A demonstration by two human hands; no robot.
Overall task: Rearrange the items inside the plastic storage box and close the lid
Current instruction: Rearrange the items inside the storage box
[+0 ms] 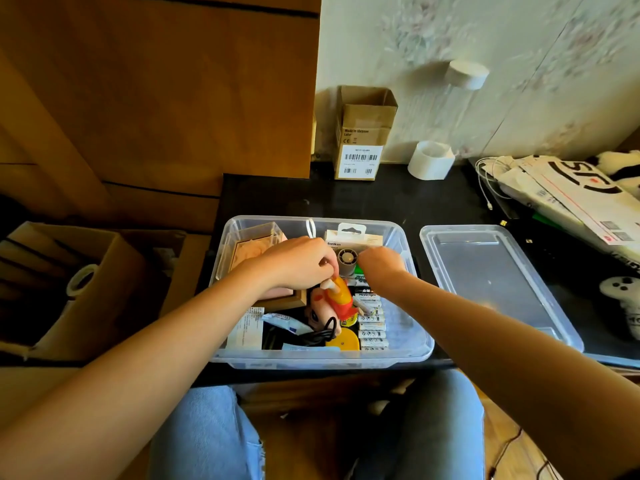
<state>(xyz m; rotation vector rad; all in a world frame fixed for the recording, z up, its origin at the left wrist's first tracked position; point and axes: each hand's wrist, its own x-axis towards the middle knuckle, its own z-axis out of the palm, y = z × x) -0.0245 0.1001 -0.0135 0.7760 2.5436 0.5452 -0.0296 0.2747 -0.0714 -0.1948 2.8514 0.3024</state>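
A clear plastic storage box (412, 355) stands open on the dark table, packed with items. Its clear lid (491, 275) lies flat to the right of it. My left hand (298, 261) reaches into the box and pinches the legs of a small figurine (341, 301) in a yellow and red outfit, lying head toward me. My right hand (381, 261) is curled inside the box by a white Belkin package (353, 239); what it holds is hidden. A row of battery packs (372, 323), a black cable (311, 336) and a wooden framed box (256, 249) also fill the box.
A small cardboard box (362, 133) and a white tape roll (431, 160) stand at the table's back. White packaging and a cable (568, 192) lie at the right, a white game controller (620, 296) beside the lid. A large carton (69, 289) sits on the left.
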